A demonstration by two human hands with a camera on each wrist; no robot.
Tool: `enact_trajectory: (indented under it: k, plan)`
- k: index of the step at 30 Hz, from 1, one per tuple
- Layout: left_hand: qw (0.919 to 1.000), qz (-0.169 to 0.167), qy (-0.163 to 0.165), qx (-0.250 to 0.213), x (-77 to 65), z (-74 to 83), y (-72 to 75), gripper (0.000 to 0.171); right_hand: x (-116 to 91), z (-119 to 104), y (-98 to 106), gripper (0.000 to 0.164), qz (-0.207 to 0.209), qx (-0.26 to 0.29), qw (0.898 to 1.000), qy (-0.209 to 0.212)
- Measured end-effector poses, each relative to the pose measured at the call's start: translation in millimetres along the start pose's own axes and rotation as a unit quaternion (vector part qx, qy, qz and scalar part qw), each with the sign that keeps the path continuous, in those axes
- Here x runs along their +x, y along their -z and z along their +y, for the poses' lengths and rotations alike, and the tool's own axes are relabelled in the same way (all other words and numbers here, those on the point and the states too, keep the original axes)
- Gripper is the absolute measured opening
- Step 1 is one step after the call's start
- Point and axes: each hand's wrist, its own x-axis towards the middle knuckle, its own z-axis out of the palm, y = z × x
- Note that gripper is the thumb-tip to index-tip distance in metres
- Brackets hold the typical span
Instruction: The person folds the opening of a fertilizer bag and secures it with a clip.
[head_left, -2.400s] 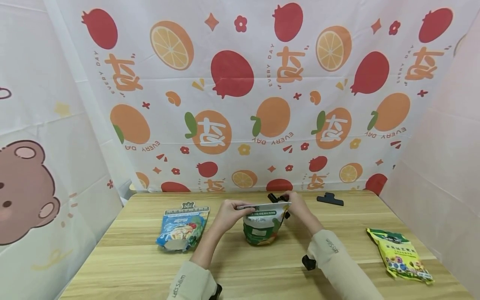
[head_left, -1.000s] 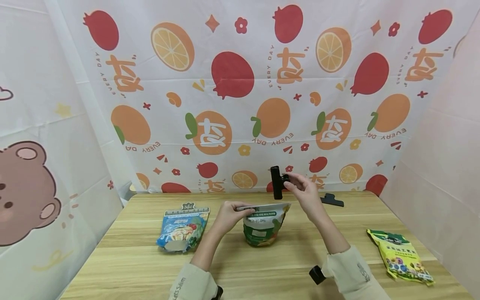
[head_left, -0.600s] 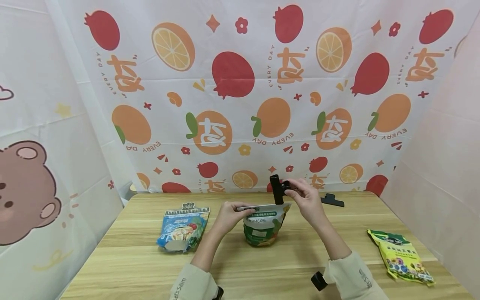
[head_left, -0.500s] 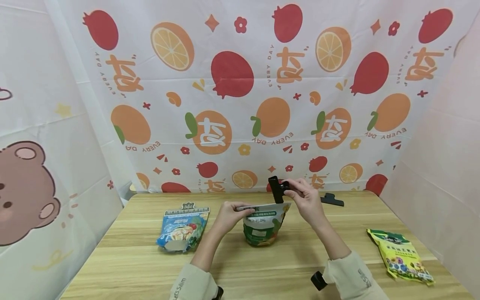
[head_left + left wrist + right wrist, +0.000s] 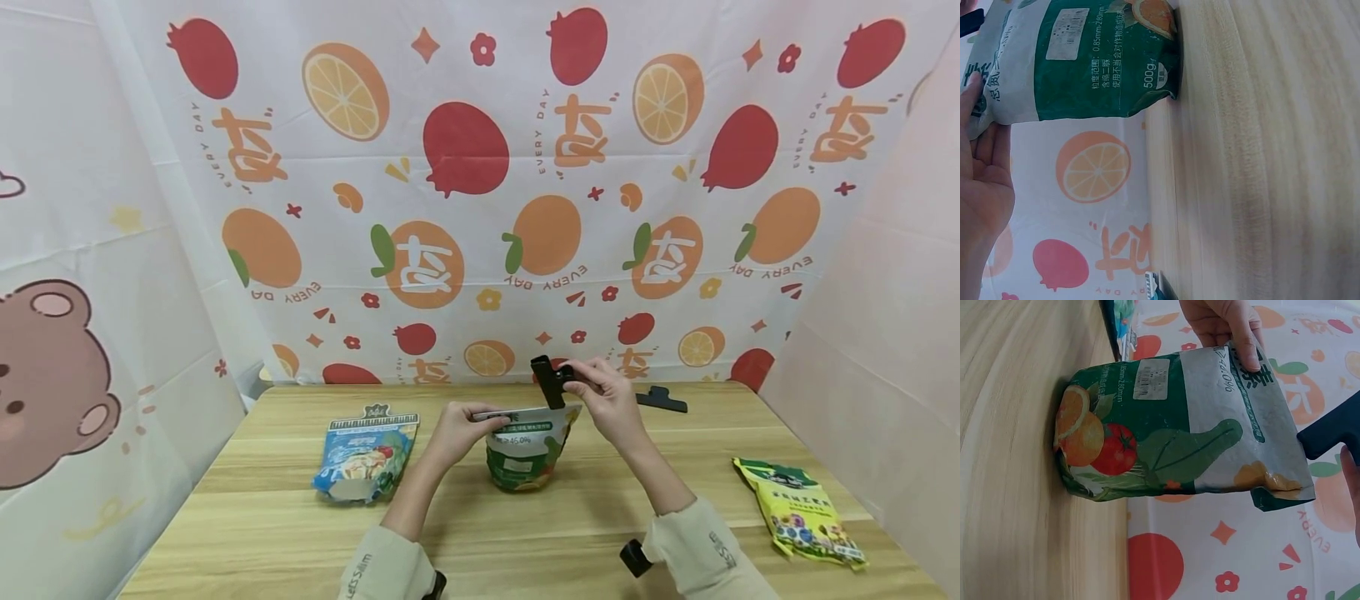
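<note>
One hand, the left hand [image 5: 455, 433], pinches the top edge of the green bag [image 5: 525, 468] near its left corner, thumb in front. The bag stands upright on the counter [image 5: 540, 554], in the middle between both arms. The right hand [image 5: 611, 404] has its grip pinched on a black clip [image 5: 549, 382], thumb against fingers, with the clip's lower end at the bag's top edge; whether its mouth is parted cannot be told.

The step in hand looks like fitting the clip over the bag's mouth. Next, the move seems to call for squeezing the clip apart, turning it in line with the edge and sliding it down, while the left grip holds the edge flat. The bag's right top corner is folded and might catch.
</note>
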Motion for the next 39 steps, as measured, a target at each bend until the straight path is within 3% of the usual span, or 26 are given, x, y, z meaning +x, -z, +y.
enact_trajectory:
  k: [8, 15, 21, 27, 39]
  plan:
    - [1.0, -0.004, 0.004, -0.005, 0.4, 0.5, 0.5, 0.014, 1.2, 11.1, -1.8, 0.027, -0.002, -0.02, 0.999, 0.025]
    - [1.0, -0.001, 0.001, -0.002, -0.2, 0.9, 0.2, 0.014, 0.2, 2.0, -4.8, 0.025, -0.015, -0.043, 0.998, 0.052]
    - [1.0, -0.001, -0.002, 0.005, -0.8, 1.5, -0.7, 0.014, -2.9, 19.6, -8.0, 0.026, -0.032, -0.035, 0.996, 0.078]
    - [1.0, -0.003, 0.0, 0.004, -1.1, 1.7, -0.4, 0.014, 0.0, 41.3, -9.3, 0.03, -0.069, -0.072, 0.986, 0.135]
    - [0.9997, -0.02, -0.002, -0.01, -0.6, 1.0, 1.2, 0.023, 11.4, 24.5, -12.8, 0.027, -0.15, -0.15, 0.962, 0.171]
